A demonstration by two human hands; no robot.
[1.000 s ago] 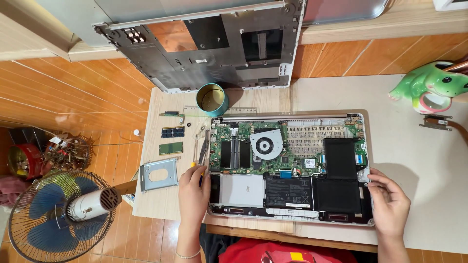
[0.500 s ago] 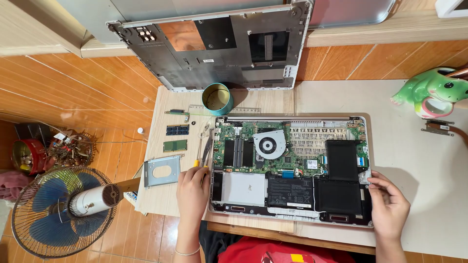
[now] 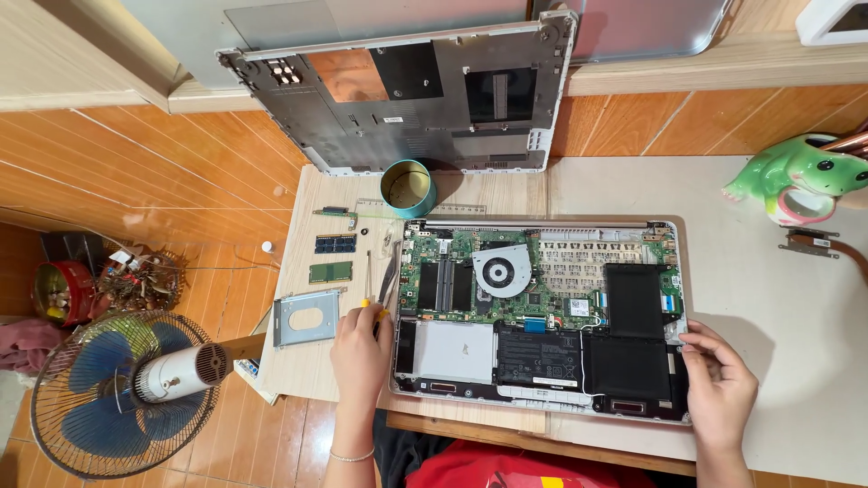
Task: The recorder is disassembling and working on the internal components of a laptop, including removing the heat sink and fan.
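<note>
Head view | left hand (image 3: 360, 351) closed on yellow screwdriver (image 3: 367, 287), lower centre-left | right hand (image 3: 721, 387) fingers loosely apart, touching laptop (image 3: 542, 316) edge, lower right | tin (image 3: 408, 188) above.

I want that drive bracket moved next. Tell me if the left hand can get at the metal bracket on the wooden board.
Probably yes. The left hand rests at the laptop's left edge, and the metal bracket lies flat just beside it with bare board between. Only the yellow-handled screwdriver under the fingers is close by.

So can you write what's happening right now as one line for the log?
left hand: on yellow-handled screwdriver | right hand: touching open laptop right edge | removed bottom cover: leaning behind | drive bracket: left of laptop
</note>
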